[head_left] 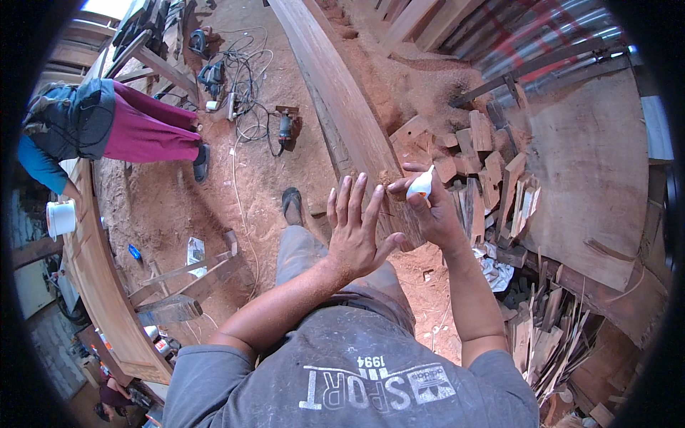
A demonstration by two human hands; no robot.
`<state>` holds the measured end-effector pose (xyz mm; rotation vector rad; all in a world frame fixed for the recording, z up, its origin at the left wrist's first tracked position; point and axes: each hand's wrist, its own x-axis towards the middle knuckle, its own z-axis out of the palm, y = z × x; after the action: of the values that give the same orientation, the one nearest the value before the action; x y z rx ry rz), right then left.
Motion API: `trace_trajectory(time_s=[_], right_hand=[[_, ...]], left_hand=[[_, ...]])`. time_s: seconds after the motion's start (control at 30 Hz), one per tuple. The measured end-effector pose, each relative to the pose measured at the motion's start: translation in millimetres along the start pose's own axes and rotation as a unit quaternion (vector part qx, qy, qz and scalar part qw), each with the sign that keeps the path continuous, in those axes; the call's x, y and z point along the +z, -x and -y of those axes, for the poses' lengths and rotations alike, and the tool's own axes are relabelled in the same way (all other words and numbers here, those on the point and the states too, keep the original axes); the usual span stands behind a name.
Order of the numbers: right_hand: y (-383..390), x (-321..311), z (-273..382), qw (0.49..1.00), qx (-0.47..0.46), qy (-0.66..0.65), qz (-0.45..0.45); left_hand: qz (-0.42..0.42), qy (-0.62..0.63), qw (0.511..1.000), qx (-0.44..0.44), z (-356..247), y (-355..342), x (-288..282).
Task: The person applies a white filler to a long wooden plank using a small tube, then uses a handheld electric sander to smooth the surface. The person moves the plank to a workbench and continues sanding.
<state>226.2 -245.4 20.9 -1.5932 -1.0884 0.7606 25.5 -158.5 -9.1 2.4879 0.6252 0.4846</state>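
Note:
A long reddish-brown wooden plank [342,93] runs away from me, its near end between my hands. My left hand [357,225] is open, fingers spread, over the plank's left edge near that end. In my right hand [439,221] is a small white squeeze bottle [421,185] with a pointed nozzle, gripped with the thumb and fingers above the plank's right side. A small heap of sawdust [387,177] lies on the wood between the fingertips of both hands. Whether the left fingertips press on the plank, I cannot tell.
A person in magenta trousers [146,125] stands at the left beside a wooden panel [107,285] and a white bucket [61,217]. Power tools, including a router [285,128], and tangled cords lie on the sawdust-covered ground. Offcut blocks [481,132] and a plywood sheet [585,164] are at right.

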Motion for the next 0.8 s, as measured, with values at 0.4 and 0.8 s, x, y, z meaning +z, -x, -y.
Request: trace_trajectory(time_s=[0.4, 0.8], right_hand=[[-29, 0, 6, 0.998, 0.036, -0.031, 0.035], [-14, -14, -8, 0.994, -0.019, 0.095, 0.045]], left_hand=[[-0.022, 0.001, 1.0, -0.003, 10, -5, 0], [0.006, -0.062, 0.998, 0.017, 12, -5, -6]])
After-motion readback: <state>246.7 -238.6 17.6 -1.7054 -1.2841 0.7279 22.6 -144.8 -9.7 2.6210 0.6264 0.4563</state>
